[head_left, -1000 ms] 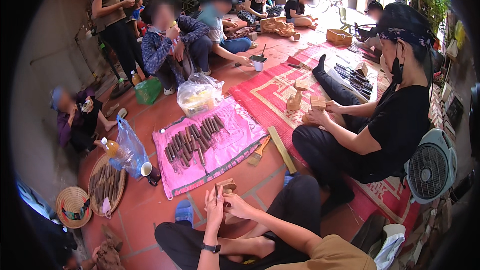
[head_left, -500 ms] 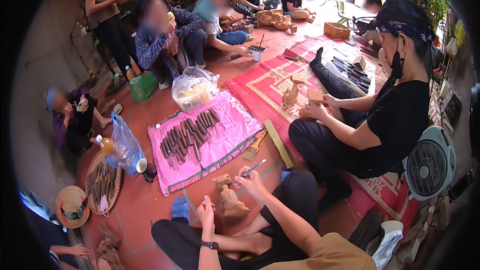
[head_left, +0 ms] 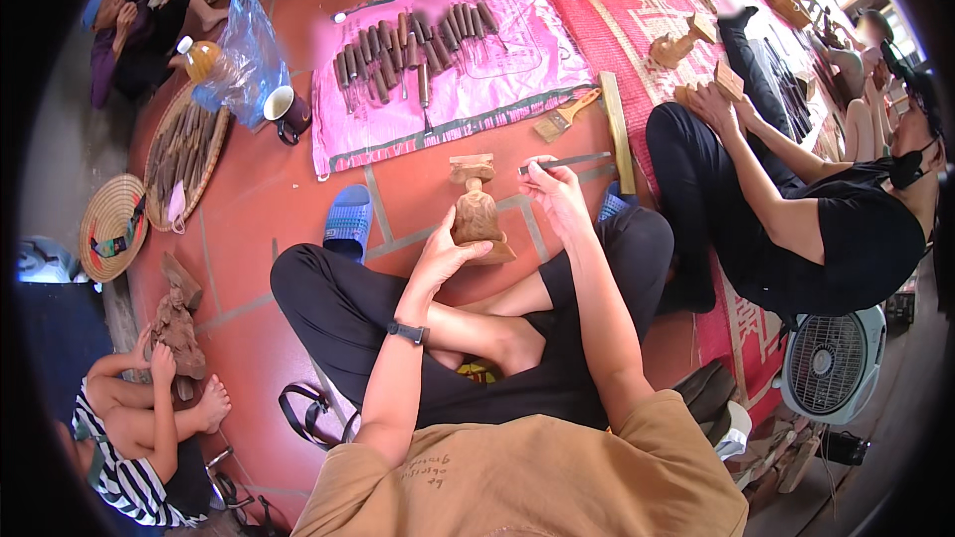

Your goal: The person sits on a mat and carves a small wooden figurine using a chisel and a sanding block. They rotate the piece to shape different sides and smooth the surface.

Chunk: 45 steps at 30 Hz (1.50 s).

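Observation:
A small wooden carving (head_left: 478, 216) stands upright on the tiles before my crossed legs, with a wide base and a narrow neck under a blocky top. My left hand (head_left: 450, 251) grips its lower left side, thumb lying across the base. To the right of the carving, my right hand (head_left: 559, 201) is raised, closed around a thin grey stick-like tool (head_left: 569, 162). The tool points right, its long end apart from the wood; what kind it is I cannot tell.
Dark-handled carving tools (head_left: 418, 50) lie on a pink sheet (head_left: 343, 144) ahead, near a flat brush (head_left: 567, 117) and a wooden strip (head_left: 617, 134). A mug (head_left: 287, 115) and a tool basket (head_left: 154, 174) stand left. At right, a person (head_left: 846, 229) holds a wooden block near a fan (head_left: 834, 358).
My view has tipped downward. My left hand, raised beside the carving before, now holds its lower side. My right hand still holds the thin tool, which now points to the right.

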Tool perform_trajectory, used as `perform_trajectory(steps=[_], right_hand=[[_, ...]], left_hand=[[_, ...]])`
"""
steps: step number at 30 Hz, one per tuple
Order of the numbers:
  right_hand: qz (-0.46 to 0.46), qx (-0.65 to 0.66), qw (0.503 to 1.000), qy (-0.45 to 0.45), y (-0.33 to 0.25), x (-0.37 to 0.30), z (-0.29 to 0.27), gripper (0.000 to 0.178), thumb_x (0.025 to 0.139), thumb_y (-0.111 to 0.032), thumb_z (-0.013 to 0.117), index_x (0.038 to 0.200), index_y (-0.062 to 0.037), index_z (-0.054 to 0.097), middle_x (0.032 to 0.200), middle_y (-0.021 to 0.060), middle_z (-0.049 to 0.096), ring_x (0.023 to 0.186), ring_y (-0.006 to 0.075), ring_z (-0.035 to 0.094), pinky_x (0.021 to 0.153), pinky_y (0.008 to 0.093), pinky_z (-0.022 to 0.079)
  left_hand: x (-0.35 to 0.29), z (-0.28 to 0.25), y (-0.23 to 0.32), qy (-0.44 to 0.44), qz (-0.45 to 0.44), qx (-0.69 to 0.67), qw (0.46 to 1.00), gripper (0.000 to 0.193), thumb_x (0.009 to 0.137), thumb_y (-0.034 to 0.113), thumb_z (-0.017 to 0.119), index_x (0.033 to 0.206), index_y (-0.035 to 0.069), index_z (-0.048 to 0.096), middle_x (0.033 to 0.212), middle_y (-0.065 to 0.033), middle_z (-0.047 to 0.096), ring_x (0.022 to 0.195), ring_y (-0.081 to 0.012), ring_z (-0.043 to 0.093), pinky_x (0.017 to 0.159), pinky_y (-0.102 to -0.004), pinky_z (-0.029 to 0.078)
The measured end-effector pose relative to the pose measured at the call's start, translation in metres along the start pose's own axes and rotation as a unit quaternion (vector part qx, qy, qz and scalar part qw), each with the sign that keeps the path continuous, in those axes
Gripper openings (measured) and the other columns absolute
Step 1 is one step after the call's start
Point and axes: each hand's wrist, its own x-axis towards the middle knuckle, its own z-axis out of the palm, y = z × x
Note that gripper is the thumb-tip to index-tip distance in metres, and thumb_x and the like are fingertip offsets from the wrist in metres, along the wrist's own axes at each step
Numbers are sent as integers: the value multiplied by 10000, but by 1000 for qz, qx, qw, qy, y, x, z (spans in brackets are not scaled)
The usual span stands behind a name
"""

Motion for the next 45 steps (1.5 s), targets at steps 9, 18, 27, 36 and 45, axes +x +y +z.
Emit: perform_trajectory(steps=[9,18,27,36,45], right_hand=[[45,-144,987,-50,7,5,2,96,930,-84,608,1015,-42,619,865,59,671,746,120,630,694,264,515],[49,-103,993,-26,0,4,11,65,899,-37,636,951,-42,597,871,76,681,768,126,647,691,250,520],[-7,-137,988,-74,12,5,10,80,892,-27,656,857,-48,588,894,74,688,950,157,673,830,279,508],[-12,-199,973,-117,25,-3,33,101,872,-17,681,860,-27,581,849,30,655,839,83,619,759,246,504],[-89,-262,959,-59,47,-11,49,172,865,26,668,901,-29,509,838,30,638,790,56,596,716,241,512]], left_hand=[[10,-7,-8,86,-54,-75,992,639,848,30,680,1412,-52,391,1232,-156,601,1096,-193,594,946,-304,470],[14,-10,-10,98,-41,-83,991,518,891,-29,570,1391,-36,433,1210,-140,610,1058,-165,600,904,-283,486],[15,-25,-11,174,-43,-241,954,279,927,10,545,1204,-10,578,1084,-116,655,964,-156,641,817,-250,522],[11,-44,-21,227,23,-351,908,177,952,200,618,942,30,669,815,-35,679,696,-103,629,681,-243,499],[-6,-18,-10,6,-20,0,1000,1047,666,173,871,1481,-34,247,1459,-228,393,1354,-289,391,1080,-355,362]])
